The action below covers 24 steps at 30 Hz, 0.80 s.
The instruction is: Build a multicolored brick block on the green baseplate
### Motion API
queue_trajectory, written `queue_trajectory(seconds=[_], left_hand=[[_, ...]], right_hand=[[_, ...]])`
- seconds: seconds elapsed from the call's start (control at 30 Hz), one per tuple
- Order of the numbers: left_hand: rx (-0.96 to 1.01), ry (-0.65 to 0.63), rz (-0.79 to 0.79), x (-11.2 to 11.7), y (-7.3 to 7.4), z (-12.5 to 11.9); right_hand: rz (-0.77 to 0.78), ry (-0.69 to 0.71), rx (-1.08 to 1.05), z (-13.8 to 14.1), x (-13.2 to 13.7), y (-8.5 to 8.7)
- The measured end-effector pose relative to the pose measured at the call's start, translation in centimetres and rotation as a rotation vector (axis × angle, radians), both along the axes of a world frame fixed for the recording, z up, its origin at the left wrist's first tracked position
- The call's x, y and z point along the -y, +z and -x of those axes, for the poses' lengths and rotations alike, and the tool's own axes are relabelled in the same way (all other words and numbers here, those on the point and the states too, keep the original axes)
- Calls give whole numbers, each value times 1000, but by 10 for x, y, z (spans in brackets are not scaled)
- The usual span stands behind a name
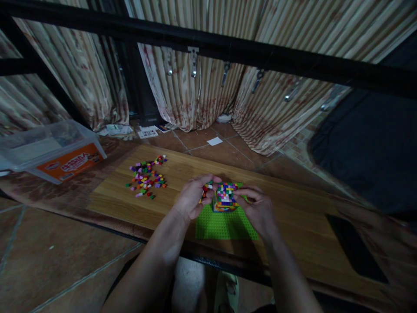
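A small block of stacked multicoloured bricks (225, 196) stands on a green baseplate (224, 225) on a low wooden board (293, 217). My left hand (194, 198) curls against the block's left side, fingers bent around small bricks at its top corner. My right hand (257, 211) presses against the block's right side with its fingers curled. A loose pile of small coloured bricks (147, 177) lies on the board to the left, apart from both hands.
A clear plastic box with an orange label (55, 152) sits on the floor at far left. Striped curtains (202, 87) hang behind, under a black metal bar (228, 45). Papers (148, 131) lie on the tiled floor. A dark recess (355, 250) marks the board's right end.
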<state>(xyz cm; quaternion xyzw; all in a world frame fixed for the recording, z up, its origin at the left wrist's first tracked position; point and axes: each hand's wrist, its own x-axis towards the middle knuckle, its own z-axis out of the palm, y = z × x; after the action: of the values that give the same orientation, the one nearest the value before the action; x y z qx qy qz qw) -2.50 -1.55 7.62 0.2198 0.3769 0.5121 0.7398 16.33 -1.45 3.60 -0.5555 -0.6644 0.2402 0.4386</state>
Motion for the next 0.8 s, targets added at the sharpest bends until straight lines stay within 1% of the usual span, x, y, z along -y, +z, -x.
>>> queue_trajectory(seconds=[0.1,0.17,0.23,0.33,0.43,0.5,0.63,0.8], left_hand=[[26,-26,20,0,-1,-5],[27,-49,27,1,-1,-7],[11,-77,30,1,-1,-10],[-10,-109,20,2,-2,-15],[-32,-130,6,3,-2,-19],[-65,-131,-9,4,-3,-20],[-141,-108,-22,6,-4,-20],[-161,-131,-58,7,-6,-20]], right_hand=[[-35,-38,-109,-2,2,6],[-80,-50,-143,1,3,12],[-121,-19,-144,6,5,18],[-163,81,-86,16,9,23],[-184,181,1,23,10,23],[-179,213,33,24,11,22],[-138,244,51,23,10,21],[-114,259,-9,23,7,20]])
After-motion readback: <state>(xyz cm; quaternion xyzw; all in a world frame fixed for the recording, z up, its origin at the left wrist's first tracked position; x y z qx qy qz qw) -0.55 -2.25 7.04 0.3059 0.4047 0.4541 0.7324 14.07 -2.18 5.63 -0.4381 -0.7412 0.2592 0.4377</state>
